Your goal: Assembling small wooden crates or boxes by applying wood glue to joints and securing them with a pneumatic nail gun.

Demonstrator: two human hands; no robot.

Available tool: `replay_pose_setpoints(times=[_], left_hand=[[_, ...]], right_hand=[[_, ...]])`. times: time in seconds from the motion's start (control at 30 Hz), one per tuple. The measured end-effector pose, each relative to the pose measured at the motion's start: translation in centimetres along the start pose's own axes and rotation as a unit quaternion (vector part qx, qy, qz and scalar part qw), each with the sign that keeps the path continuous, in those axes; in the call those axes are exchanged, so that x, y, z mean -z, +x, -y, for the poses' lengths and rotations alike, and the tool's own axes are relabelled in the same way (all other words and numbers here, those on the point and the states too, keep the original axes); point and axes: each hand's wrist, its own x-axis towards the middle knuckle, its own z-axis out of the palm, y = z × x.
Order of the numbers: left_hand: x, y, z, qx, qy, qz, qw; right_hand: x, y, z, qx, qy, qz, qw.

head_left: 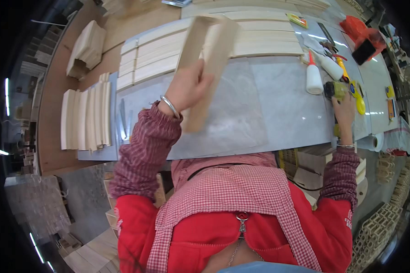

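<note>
My left hand (190, 86), a metal bangle at its wrist, is closed on a long wooden trough (221, 57) of pale boards set at an angle. The trough is tilted over the grey tabletop and smeared by motion. Far to the right, my right hand (344, 109) is wrapped round a yellow-green and black drill (336, 90) at the table's edge; the hand hides part of its handle. Close by the drill stand a white glue bottle (313, 78) with a red tip and another white bottle (331, 67). Yellow-handled scissors (359, 99) lie just right of that hand.
Long pale boards (157, 61) lie in rows along the far side of the grey table (278, 113). More wooden pieces (87, 116) stand at the left, near a stack of wooden troughs (86, 49). Red plastic bags (361, 34) and small tools occupy the far right.
</note>
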Motion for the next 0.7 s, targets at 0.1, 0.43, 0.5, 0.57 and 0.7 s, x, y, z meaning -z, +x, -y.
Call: replay_pose_setpoints(times=[0.1, 0.43, 0.5, 0.57, 0.7], left_hand=[[-4.5, -2.1, 0.8, -0.083, 0.201, -0.014, 0.976], [-9.8, -5.9, 4.1, -0.167, 0.141, -0.117, 0.969], [-9.8, -6.3, 4.3, -0.148, 0.126, -0.130, 0.972], [-10.1, -6.6, 4.3, -0.147, 0.113, -0.145, 0.972], [-11.0, -7.3, 4.2, -0.145, 0.092, -0.204, 0.964]], right_hand=[[2.6, 0.3, 4.3, 0.008, 0.101, 0.078, 0.992], [0.3, -1.5, 10.5, -0.031, 0.149, 0.071, 0.986], [0.0, -1.3, 11.2, -0.043, 0.087, 0.049, 0.994], [-1.0, -1.0, 10.5, -0.028, 0.078, 0.031, 0.996], [-4.1, 0.5, 9.1, -0.034, 0.103, 0.011, 0.994]])
